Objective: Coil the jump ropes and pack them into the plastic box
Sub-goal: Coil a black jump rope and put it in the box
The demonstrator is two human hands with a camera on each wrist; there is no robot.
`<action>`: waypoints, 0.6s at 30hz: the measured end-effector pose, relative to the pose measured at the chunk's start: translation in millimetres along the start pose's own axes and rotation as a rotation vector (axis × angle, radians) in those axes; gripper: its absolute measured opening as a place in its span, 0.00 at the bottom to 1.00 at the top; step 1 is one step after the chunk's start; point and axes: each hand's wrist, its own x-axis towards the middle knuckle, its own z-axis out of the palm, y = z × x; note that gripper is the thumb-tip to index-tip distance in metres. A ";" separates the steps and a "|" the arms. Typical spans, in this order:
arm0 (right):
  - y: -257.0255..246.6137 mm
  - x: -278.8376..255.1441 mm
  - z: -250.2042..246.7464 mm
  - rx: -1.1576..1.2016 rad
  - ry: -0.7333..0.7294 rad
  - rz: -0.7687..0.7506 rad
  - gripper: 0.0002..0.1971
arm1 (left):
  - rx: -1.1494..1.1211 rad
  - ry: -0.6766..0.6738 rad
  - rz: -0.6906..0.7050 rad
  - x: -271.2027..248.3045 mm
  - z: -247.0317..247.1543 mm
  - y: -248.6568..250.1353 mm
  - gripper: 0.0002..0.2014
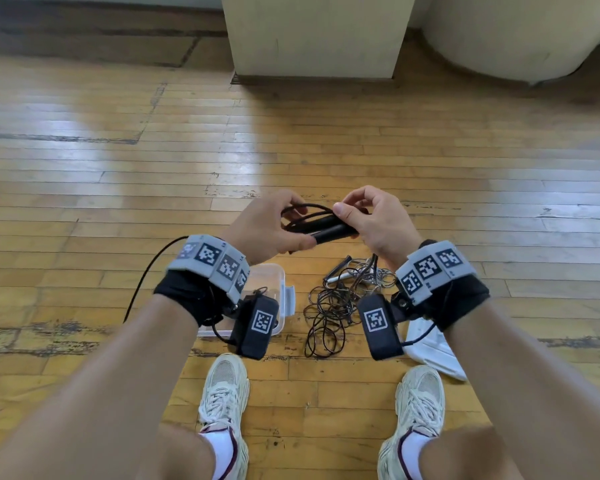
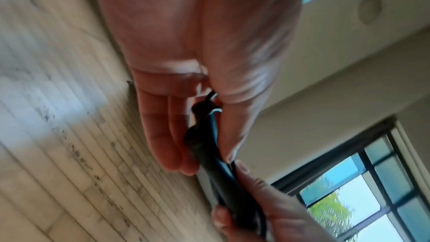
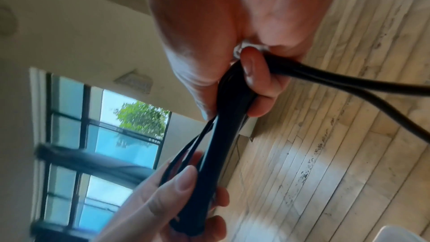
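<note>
Black jump rope (image 1: 321,225): two glossy handles side by side, thin cord looped beside them, held above wooden floor (image 1: 465,188). Left hand (image 1: 267,230) grip curled round handle ends; right hand (image 1: 371,220) grip pinching handles and cord. Clear plastic box (image 1: 276,282) on floor below left wrist, beside tangled rope pile (image 1: 333,306).

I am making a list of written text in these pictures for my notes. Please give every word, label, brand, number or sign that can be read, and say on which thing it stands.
No readable text: no word, brand or number shows in any view.
Wrist bands and camera units: only black-and-white square code markers, no letters.
Black jump rope, plastic box, shoes: no print visible.
</note>
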 end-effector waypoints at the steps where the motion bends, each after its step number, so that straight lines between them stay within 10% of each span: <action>1: 0.1 -0.7 2.6 -0.086 0.014 -0.028 0.09 | 0.135 -0.014 -0.002 -1.1 1.9 -0.2 0.26; 5: -3.8 -7.1 15.5 -0.248 -0.018 -0.172 0.08 | 0.547 0.008 -0.033 -1.9 19.8 -0.3 0.28; 9: -6.8 -12.5 24.1 -0.268 -0.116 -0.237 0.08 | 0.467 0.013 -0.034 2.3 32.6 -1.0 0.24; 18: -2.2 -5.3 0.9 -0.834 -0.315 -0.064 0.29 | 0.859 0.036 -0.061 -0.4 38.7 -7.2 0.13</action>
